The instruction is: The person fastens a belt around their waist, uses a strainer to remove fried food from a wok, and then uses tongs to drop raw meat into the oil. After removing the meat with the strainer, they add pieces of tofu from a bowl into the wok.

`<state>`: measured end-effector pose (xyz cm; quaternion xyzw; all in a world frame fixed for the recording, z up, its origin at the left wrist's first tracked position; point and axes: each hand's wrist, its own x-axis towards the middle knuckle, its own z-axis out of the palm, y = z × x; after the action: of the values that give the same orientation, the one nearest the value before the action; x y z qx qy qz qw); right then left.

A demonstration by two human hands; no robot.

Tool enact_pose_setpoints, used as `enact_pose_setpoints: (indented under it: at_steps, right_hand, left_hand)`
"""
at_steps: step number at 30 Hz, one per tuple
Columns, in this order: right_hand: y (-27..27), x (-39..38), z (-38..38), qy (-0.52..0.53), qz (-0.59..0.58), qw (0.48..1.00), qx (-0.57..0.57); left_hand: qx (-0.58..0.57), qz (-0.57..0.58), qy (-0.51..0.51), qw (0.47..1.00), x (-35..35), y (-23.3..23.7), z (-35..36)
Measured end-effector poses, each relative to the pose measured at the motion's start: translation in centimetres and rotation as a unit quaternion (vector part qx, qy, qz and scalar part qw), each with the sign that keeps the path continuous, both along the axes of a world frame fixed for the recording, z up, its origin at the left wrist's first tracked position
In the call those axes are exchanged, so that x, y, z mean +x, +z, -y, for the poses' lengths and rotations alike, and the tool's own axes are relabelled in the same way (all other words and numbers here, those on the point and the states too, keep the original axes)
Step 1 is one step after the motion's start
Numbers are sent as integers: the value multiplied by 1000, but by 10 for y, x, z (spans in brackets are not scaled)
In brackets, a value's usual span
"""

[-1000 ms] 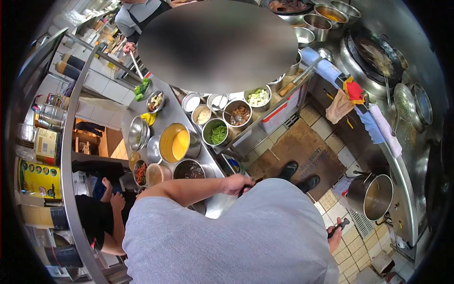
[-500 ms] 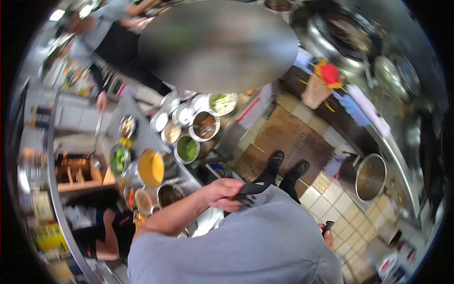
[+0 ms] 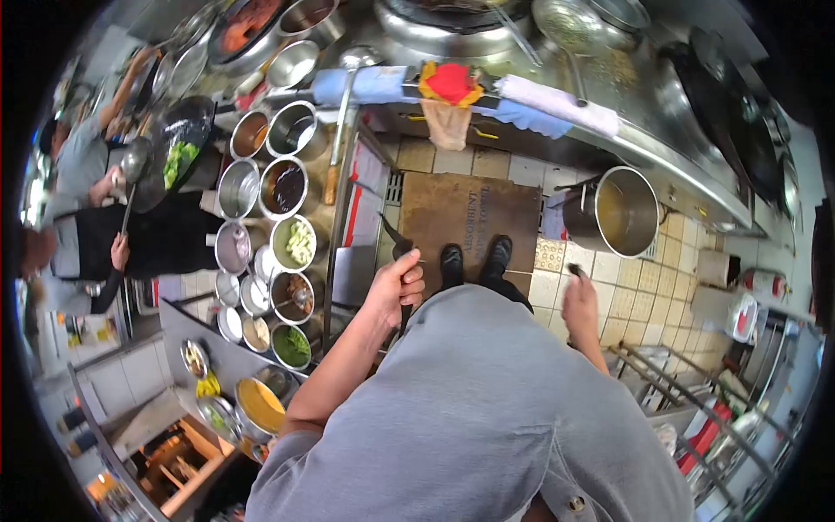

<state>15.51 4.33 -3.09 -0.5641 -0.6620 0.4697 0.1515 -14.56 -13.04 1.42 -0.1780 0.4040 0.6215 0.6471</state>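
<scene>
Tiles (image 3: 639, 287) cover the kitchen floor under the person, whose grey shirt (image 3: 470, 409) fills the lower view. The left hand (image 3: 396, 291) is closed in a fist round a dark tool (image 3: 391, 239), its pointed end jutting toward the brown floor mat (image 3: 470, 204). The right hand (image 3: 581, 306) is curled, with a small dark object (image 3: 575, 270) at its fingertips; whether it grips it cannot be told. A steel pot (image 3: 622, 213) of yellowish liquid stands near that hand. Left of the left hand, a desk (image 3: 178, 331) carries round steel containers, among them chopped greens (image 3: 291, 345) and pale cut pieces (image 3: 300, 242). Farther left, a co-worker (image 3: 83, 161) stands by a wok (image 3: 178, 161).
</scene>
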Motion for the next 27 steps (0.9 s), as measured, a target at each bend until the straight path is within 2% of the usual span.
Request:
enact_pose_setpoints:
  at_steps: [1, 2, 3, 4, 6, 8, 9, 10, 12, 13, 15, 19, 21, 23, 24, 25, 27]
  right_hand:
    - [30, -27, 2, 52, 62, 996, -47]
    - [12, -37, 8, 99, 47, 992, 62]
    - [44, -61, 8, 136, -12, 990, -22]
    - [37, -70, 10, 172, -15, 985, -4]
    - [49, -88, 12, 151, -37, 987, -33]
    - [54, -99, 9, 217, -72, 968, -102]
    - [47, -102, 10, 205, -73, 971, -102]
    - [37, -107, 10, 236, -120, 959, -98]
    - [34, -119, 7, 270, -165, 944, -92]
    - [38, -125, 6, 296, -183, 931, -106]
    - [56, -131, 0, 351, -175, 910, -136]
    - [70, -135, -4, 377, -121, 910, -119]
    - [68, -136, 0, 363, -145, 917, -82]
    - [67, -139, 0, 348, -171, 921, -45]
    - [72, -141, -2, 340, -150, 925, -71]
    - [76, -142, -4, 332, -128, 930, -96]
    - [75, -143, -4, 328, -130, 931, -92]
  left_hand:
    - [-37, -106, -67, 991, 1, 2, -11]
    - [-32, -105, -88, 990, 0, 3, -24]
    - [-36, -128, -120, 984, 0, 4, -35]
    - [-40, -150, -153, 976, 1, 6, -44]
    - [-31, -165, -227, 959, 9, 10, -58]
    - [50, -227, -337, 912, 10, 7, -68]
    - [42, -233, -342, 909, 9, 14, -75]
    - [45, -234, -349, 907, 6, 9, -79]
    - [93, -370, -419, 824, 0, 0, -85]
    - [94, -371, -420, 823, -3, -1, -88]
    - [111, -477, -483, 726, -4, 0, -92]
    - [137, -496, -469, 717, -9, -4, -94]
    - [146, -416, -412, 797, -13, -11, -93]
    - [135, -413, -419, 797, -18, -11, -94]
    - [127, -407, -429, 796, -18, -8, -95]
    - [146, -458, -437, 760, -16, -4, -97]
    - [151, -438, -442, 768, -16, -8, -97]
